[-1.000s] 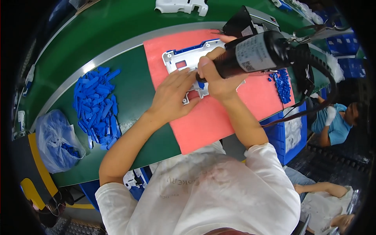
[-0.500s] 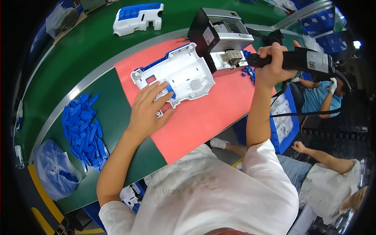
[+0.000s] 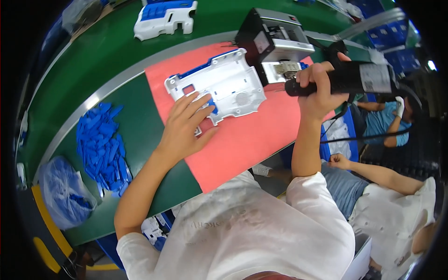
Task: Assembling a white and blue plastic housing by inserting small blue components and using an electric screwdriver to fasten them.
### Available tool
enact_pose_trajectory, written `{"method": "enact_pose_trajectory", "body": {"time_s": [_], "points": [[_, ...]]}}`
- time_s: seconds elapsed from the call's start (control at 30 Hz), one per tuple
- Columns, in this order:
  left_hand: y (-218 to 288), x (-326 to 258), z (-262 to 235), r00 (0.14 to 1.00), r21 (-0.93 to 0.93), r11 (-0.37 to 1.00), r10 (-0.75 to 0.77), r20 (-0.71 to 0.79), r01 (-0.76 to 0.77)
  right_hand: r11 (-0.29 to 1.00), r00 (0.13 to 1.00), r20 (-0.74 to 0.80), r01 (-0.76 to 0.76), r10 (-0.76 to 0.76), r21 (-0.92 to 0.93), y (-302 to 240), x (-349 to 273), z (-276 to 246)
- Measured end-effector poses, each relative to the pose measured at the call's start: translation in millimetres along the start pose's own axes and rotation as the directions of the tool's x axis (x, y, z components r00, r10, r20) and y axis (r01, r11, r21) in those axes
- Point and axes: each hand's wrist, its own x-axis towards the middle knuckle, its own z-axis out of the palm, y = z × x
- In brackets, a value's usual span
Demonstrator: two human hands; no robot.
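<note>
A white plastic housing shell [image 3: 228,86] with a blue strip along its far edge lies, inner side up, on the pink mat [image 3: 242,140]. My left hand [image 3: 184,126] rests over its near left corner, fingers stretched and spread onto a small blue part [image 3: 212,103] in the shell, thumb apart. In my right hand [image 3: 319,88] is a black electric screwdriver [image 3: 347,79], the fingers wrapped around its body. Its nose points left, close to the front of a black and silver screw feeder [image 3: 275,42]. The bit's tip cannot be made out.
Loose blue plastic strips [image 3: 100,144] lie in a heap at left, by a clear bag [image 3: 65,193] with blue pieces. Another white and blue housing [image 3: 165,18] stands on the green surface beyond. A black cable [image 3: 359,138] crosses at right, near two other people and a blue bin [image 3: 350,126].
My right hand has brought the screwdriver's nose slightly left and nearer to me, away from the feeder's outlet. My left hand stays on the shell. The view has shifted a little.
</note>
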Motion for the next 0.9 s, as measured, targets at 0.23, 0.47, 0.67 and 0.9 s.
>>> {"method": "enact_pose_trajectory", "body": {"time_s": [0.23, 0.47, 0.67, 0.9], "points": [[3, -2, 1, 0.999, 0.018, 1.000, -0.016, 0.047, 0.015, 0.989, 0.933, 0.339, -0.145, 0.124, 0.037, 13, -53, 74], [1, -4, 1, 0.997, -0.022, 1.000, -0.015, 0.074, 0.017, 0.989, 0.916, 0.375, -0.136, 0.145, -0.049, 37, -65, 73], [1, -3, 1, 0.998, -0.034, 0.999, -0.005, 0.069, 0.007, 0.968, 0.937, 0.272, -0.243, 0.218, 0.062, 32, -67, 77], [0, -4, 1, 0.996, -0.034, 0.999, -0.016, 0.093, 0.020, 0.984, 0.914, 0.369, -0.177, 0.170, -0.016, 39, -77, 69]]}}
